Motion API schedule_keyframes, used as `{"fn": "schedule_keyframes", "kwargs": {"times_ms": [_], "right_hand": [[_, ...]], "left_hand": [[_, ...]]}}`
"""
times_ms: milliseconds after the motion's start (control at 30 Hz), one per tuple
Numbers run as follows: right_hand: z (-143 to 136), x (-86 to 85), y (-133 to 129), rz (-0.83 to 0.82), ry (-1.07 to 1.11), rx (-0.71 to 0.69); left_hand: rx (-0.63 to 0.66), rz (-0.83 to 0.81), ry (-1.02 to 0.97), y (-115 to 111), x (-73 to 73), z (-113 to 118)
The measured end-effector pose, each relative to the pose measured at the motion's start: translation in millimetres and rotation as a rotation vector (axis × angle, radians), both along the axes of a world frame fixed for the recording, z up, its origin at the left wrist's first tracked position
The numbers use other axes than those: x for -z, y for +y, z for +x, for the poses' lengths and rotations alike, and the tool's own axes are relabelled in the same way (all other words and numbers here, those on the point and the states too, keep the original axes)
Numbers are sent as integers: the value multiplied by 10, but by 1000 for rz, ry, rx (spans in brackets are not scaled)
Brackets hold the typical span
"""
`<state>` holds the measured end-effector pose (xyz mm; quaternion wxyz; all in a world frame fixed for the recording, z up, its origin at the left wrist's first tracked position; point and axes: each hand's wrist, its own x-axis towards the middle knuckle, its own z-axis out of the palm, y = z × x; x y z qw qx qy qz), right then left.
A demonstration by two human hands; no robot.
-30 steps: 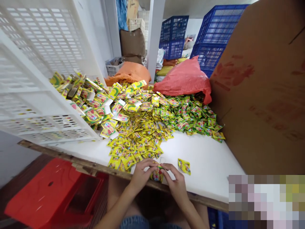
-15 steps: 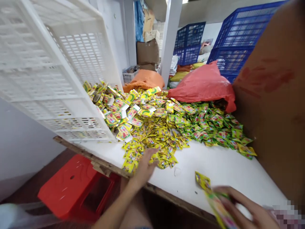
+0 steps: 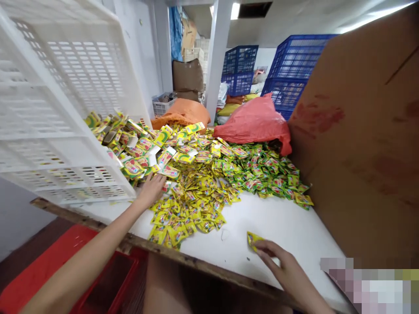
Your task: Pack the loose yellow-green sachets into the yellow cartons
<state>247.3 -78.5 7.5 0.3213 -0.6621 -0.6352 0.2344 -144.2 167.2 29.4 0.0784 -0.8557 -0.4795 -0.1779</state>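
Note:
My left hand (image 3: pixel 151 191) lies at the near edge of a heap of small yellow, green and white boxes (image 3: pixel 137 150). Its fingers are stretched over the boxes, and the fingertips are partly lost among them; no box is visibly lifted. To its right spreads a pile of yellow sachets (image 3: pixel 196 200). My right hand (image 3: pixel 278 261) is at the front right of the white tabletop (image 3: pixel 235 222). Its thumb and fingers pinch a single yellow sachet (image 3: pixel 252 238) at or just above the surface.
A white plastic crate (image 3: pixel 75 144) lies tipped at the left, boxes spilling out. Green sachets (image 3: pixel 271 170) lie by a red bag (image 3: pixel 255 124); an orange bag (image 3: pixel 183 112) is behind. A cardboard panel (image 3: pixel 363 144) bounds the right. A red stool (image 3: pixel 42 270) stands below.
My left hand has moved from the yellow sachets leftward to the boxes. The yellow-green pack in my right hand is gone from view; that hand now pinches the sachet. The view has shifted right.

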Motion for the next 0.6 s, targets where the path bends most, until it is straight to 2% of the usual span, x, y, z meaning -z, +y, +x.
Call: {"fn": "schedule_keyframes", "kwargs": {"times_ms": [67,167,233,333,400,467,533,567,600], "right_hand": [[-303,-11,361,97,-31,-30],[-834,15,892,212,-104,-156],[-1149,80,1163,172,-188,-198],[-1408,198,1330,77,-305,-234],[-1422,234,1284,43,-313,-253],[-1333,202,1187,22,-256,-350],[-1146,94,1149,6,-150,-475],[-1013,15,1182,4,-105,-495],[-849,-75,1255,8,-85,-445]], "left_hand": [[-74,-42,-182,-150,36,203],[-152,-125,-501,-394,154,531],[-181,-144,-657,-489,226,663],[-294,-70,-757,-486,256,632],[-384,24,-740,-433,222,509],[-435,36,-775,-388,168,385],[-434,-20,-893,-368,123,313],[-417,-50,-961,-367,108,303],[-397,-67,-1028,-369,100,308]]}}
